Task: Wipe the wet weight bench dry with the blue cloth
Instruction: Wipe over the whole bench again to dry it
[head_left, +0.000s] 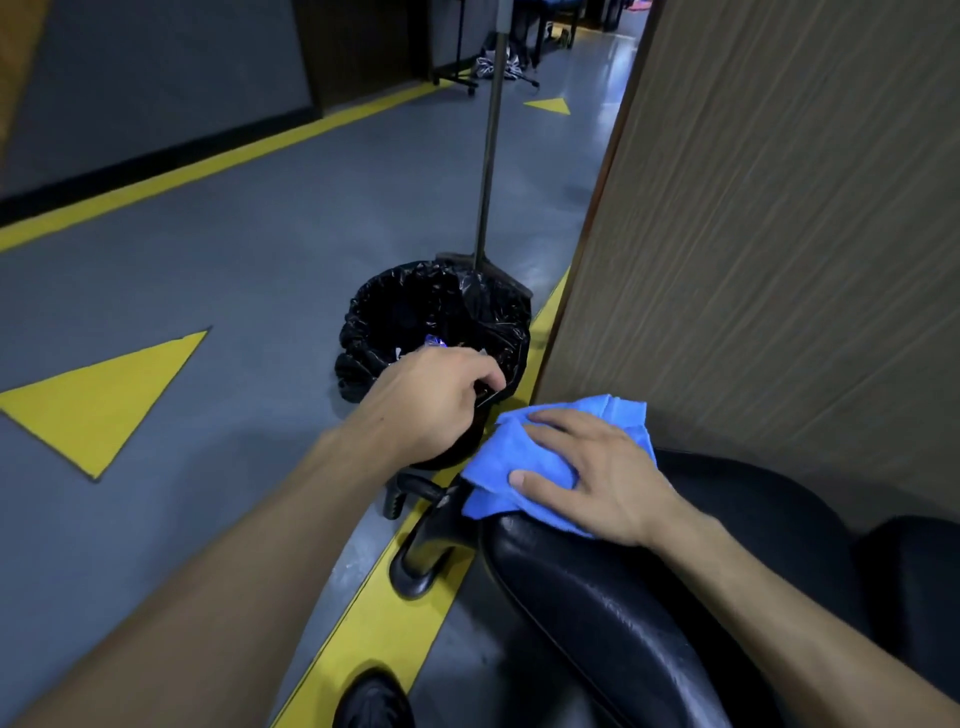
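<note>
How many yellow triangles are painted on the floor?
2. One large triangle lies on the near left, beside the left forearm; one small triangle lies far up the corridor past the broom handle. Others may be hidden.

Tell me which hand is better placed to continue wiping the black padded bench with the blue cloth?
The right hand: it already lies flat on the blue cloth at the end of the black padded bench. The left hand grips a black part beside the cloth, seemingly steadying.

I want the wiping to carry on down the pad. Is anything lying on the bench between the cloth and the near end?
Nothing visible. The right hand presses the cloth on the bench's far end, and the glossy black pad toward the camera is bare. The left hand is off to the side.
</note>
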